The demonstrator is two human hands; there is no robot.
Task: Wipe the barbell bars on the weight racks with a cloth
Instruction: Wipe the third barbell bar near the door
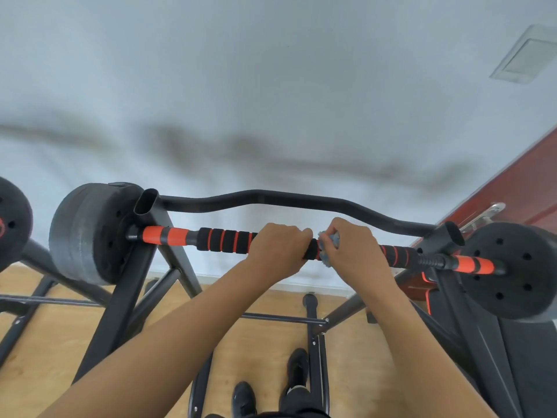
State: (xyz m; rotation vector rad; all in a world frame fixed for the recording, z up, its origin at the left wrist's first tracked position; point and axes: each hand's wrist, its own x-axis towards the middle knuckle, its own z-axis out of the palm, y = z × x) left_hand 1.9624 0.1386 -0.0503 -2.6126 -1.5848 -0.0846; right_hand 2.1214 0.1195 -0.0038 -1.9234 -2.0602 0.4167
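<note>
the left hand (278, 247) is curling round the black-and-orange foam-gripped barbell bar (224, 240) lying across the black steel rack (126, 297); the right hand (351, 245) is wrapping a crumpled light-blue cloth (330, 241) round mid-bar. judging by position, both outer ends are probably still waiting.

The bar (229, 240) wears ribbed, matt black foam banded in orange, the cloth (330, 241) at centre right looks soft and fuzzy, the weight plate (87, 233) at left is rough, dull grey, the rack (126, 294) is smooth black metal, and the floor (54, 342) is pale wood.
</note>
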